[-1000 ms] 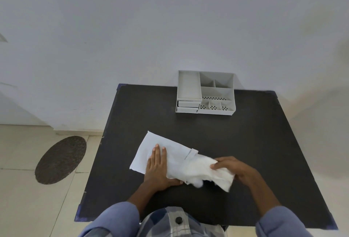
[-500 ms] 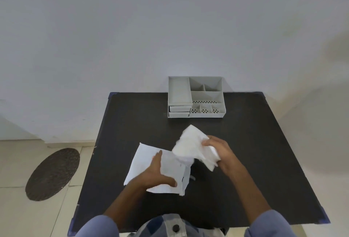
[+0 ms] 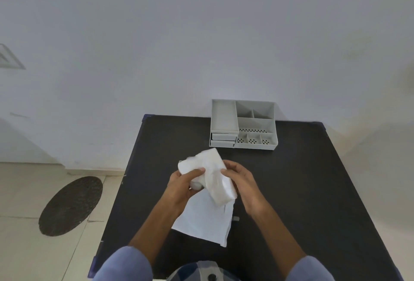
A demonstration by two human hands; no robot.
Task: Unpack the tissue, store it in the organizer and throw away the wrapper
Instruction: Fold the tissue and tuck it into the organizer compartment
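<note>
I hold a soft white bundle of tissue (image 3: 209, 164) above the black table (image 3: 302, 186), a little in front of me. My left hand (image 3: 182, 185) grips its left end with the thumb on top. My right hand (image 3: 243, 180) grips its right side. The flat white wrapper (image 3: 206, 220) lies on the table under my hands, with its near corner towards me. The grey organizer (image 3: 255, 146) stands at the table's far edge against the wall; its open compartments hold nothing that I can see.
A small grey scrap (image 3: 235, 218) lies on the table by the wrapper's right edge. A dark oval mat (image 3: 70, 205) lies on the tiled floor to the left of the table. A white wall rises behind the table.
My right hand pulled the tissue out of the wrapper and lifted it. My left hand left the wrapper and took hold of the tissue too. The wrapper stayed flat on the table.
</note>
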